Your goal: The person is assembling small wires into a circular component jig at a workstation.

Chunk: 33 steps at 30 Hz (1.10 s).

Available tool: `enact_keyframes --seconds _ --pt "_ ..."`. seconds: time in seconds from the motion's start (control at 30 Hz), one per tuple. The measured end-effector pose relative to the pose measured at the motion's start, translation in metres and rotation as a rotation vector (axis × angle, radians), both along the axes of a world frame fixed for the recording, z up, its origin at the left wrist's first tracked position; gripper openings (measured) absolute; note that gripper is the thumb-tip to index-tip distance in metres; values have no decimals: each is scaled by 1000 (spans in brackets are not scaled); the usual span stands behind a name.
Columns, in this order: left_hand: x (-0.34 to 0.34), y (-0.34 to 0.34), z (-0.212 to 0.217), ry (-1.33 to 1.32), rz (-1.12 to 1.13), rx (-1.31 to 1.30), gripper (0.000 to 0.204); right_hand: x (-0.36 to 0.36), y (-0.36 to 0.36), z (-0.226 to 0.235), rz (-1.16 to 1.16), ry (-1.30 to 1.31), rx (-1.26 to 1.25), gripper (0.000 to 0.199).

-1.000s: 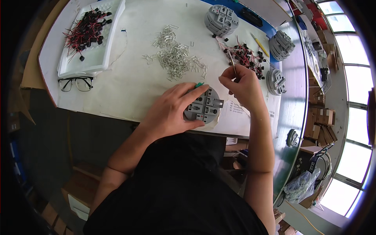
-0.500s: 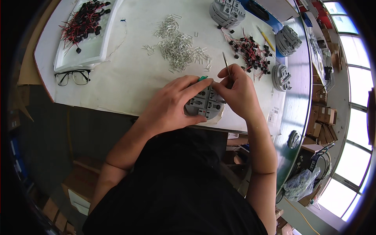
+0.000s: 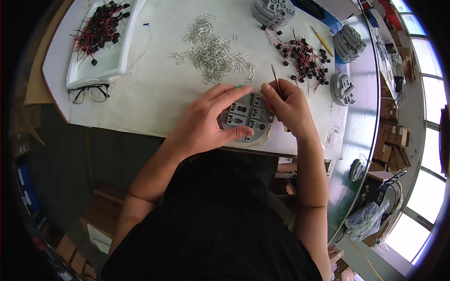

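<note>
My left hand [image 3: 206, 117] is clamped on a round grey block [image 3: 243, 112], with the fingers about its far-left edge and the thumb laid over its near side. The block sits on the bench [image 3: 159, 103], close to the near edge, its slotted face turned up. My right hand [image 3: 290, 105] is closed, the fingers together on a slim metal tool [image 3: 275, 75] that points away from me. The right thumb is just beside the block's far-right edge; whether it touches, I cannot tell. A small green item [image 3: 240, 86] shows at the left fingertips, too small to identify.

Beyond the hands lies 1 loose heap of U-shaped metal clips [image 3: 211, 56]. To the right of it is 1 pile of black parts with red wires [image 3: 304, 61], and a yellow pen-shaped tool [image 3: 322, 41] lies just beside that pile. More black wired parts [image 3: 101, 28] lie in a white tray [image 3: 93, 75] at the far left, with 1 pair of glasses [image 3: 98, 92] at its near end. At the right, 2 grey stacks [image 3: 273, 13] and 1 separate grey disc [image 3: 342, 89] are noted.
</note>
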State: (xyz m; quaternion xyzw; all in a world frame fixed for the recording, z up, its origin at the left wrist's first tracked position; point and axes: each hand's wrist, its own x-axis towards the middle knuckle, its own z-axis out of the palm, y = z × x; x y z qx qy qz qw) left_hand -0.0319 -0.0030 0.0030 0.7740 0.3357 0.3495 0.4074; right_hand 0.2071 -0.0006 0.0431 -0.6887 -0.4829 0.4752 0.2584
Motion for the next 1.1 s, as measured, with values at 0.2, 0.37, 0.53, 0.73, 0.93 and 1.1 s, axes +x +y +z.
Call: enact_keyframes --seconds 0.2,0.37,0.53,0.73,0.93,1.1 --pt "6 -2 -2 22 61 15 77 3 -10 -21 120 -51 207 27" --pt "7 -1 -2 40 60 72 79 14 -9 -15 77 127 131 34" --pt "10 5 6 42 95 113 59 21 -7 -19 -96 236 35 34" --pt "29 15 31 170 61 28 27 20 -14 -26 -113 275 113 35" --pt "37 29 36 331 -72 238 23 20 -17 -33 -138 319 169 34" --pt "53 25 35 406 -109 358 19 22 -16 -34 -133 306 152 34"
